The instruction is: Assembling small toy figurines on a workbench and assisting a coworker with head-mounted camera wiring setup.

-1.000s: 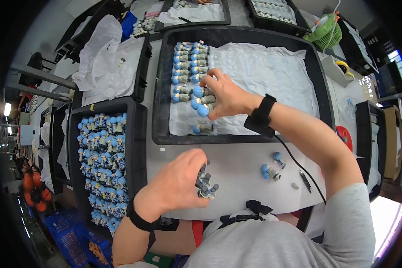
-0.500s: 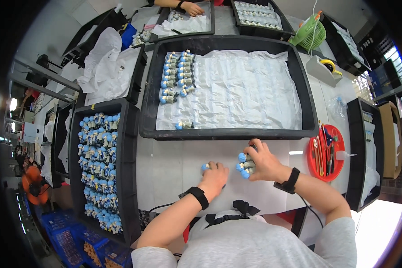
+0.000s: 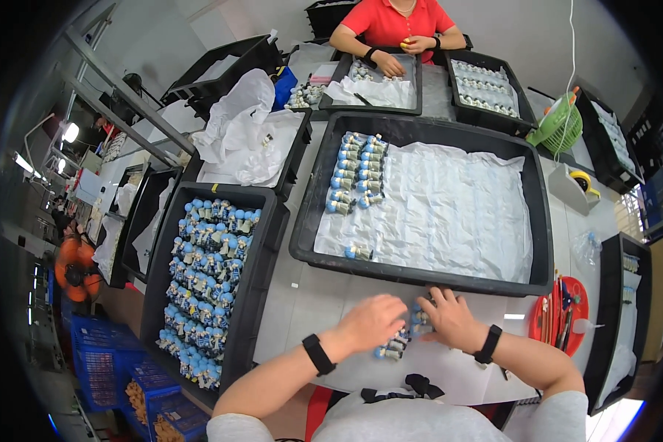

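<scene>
My right hand (image 3: 453, 324) is curled round small figurines (image 3: 420, 318) with light blue tops and grey-green bodies, just in front of the big black tray (image 3: 420, 277). To its left, my left hand (image 3: 374, 323) reaches over the white table with bent fingers apart and nothing visibly held. Below its fingertips lie several more blue-topped figurines (image 3: 392, 346), partly covered by the hand. In the big tray, on crinkled white paper (image 3: 457, 210), two columns of such figurines (image 3: 358, 169) lie along the left side, and a single figurine (image 3: 359, 253) lies nearer the front.
A black crate (image 3: 265, 295) packed with rows of blue-topped figurines stands at left. On the right is a red dish (image 3: 576, 324) of brushes and tools, near a tape dispenser (image 3: 573, 188) and a green basket (image 3: 560, 127). Across the table, a person in red (image 3: 398, 26) handles pieces.
The view has tilted up, bringing in more of the person opposite. Several figurines now lie on the table between my hands. My left hand has come closer to my right.
</scene>
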### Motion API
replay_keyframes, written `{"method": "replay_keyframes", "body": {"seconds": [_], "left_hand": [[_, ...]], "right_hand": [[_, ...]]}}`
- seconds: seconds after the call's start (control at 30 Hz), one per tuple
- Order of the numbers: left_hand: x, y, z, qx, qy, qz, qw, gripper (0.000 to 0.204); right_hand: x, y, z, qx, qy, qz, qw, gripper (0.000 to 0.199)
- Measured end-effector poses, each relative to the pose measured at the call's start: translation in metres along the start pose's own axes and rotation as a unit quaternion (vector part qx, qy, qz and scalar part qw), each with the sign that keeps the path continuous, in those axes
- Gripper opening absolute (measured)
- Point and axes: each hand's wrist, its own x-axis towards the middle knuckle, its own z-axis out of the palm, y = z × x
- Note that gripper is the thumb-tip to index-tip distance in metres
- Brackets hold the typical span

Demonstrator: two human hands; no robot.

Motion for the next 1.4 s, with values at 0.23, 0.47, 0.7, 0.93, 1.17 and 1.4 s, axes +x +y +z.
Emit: {"method": "replay_keyframes", "body": {"seconds": [0.23,0.47,0.7,0.93,1.17,1.4], "left_hand": [[0.074,-0.105,-0.063,0.146,-0.141,-0.186,0.961,0.024],[0.098,-0.131,-0.038,0.204,-0.331,-0.158,0.908,0.023],[0.111,-0.127,-0.089,0.226,-0.288,-0.083,0.927,0.02],[0.146,-0.194,-0.113,0.356,-0.168,-0.134,0.91,0.037],[0.152,-0.22,-0.078,0.416,-0.227,-0.107,0.874,0.074],[0.151,-0.223,-0.079,0.41,-0.218,-0.217,0.859,0.04]], "right_hand": [[0.103,0.009,-0.128,0.065,0.122,-0.097,0.986,0.042],[0.244,0.081,-0.077,0.029,0.113,-0.069,0.991,0.056],[0.286,0.096,-0.019,0.056,0.079,-0.019,0.995,0.068],[0.289,0.097,-0.021,0.125,0.091,-0.056,0.986,0.059],[0.22,0.083,-0.07,0.26,0.137,-0.009,0.956,0.048],[0.077,0.034,-0.094,0.301,0.146,-0.006,0.942,0.052]]}}
